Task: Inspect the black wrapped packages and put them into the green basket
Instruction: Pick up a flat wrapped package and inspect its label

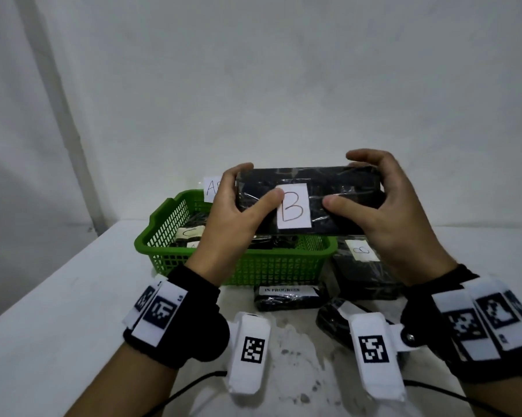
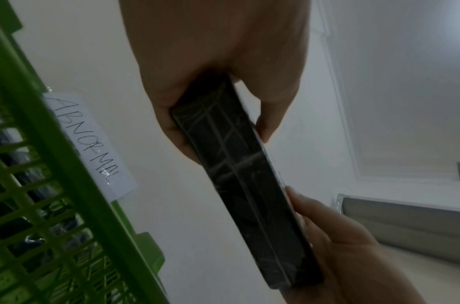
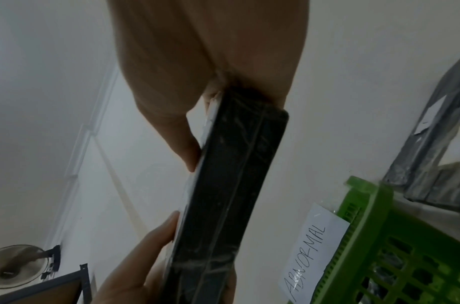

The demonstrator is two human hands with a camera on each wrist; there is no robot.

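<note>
Across the lower half of the head view runs a white table (image 1: 58, 296), with the green basket (image 1: 271, 266) at frame centre already holding black wrapped packages. Above the basket, the left hand (image 1: 235, 218) and right hand (image 1: 395, 212) each grip one end of a black wrapped package (image 1: 338, 191) labelled "B" (image 1: 293, 206), thumbs on its front. Right of the basket lies another labelled package (image 1: 365, 272); below it, a small one reading "IN PROGRESS" (image 1: 287, 296).

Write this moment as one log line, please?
step: inspecting | left hand and right hand: both grip black plastic-wrapped package labelled B | position: above green plastic mesh basket | basket tag: ABNORMAL
</note>
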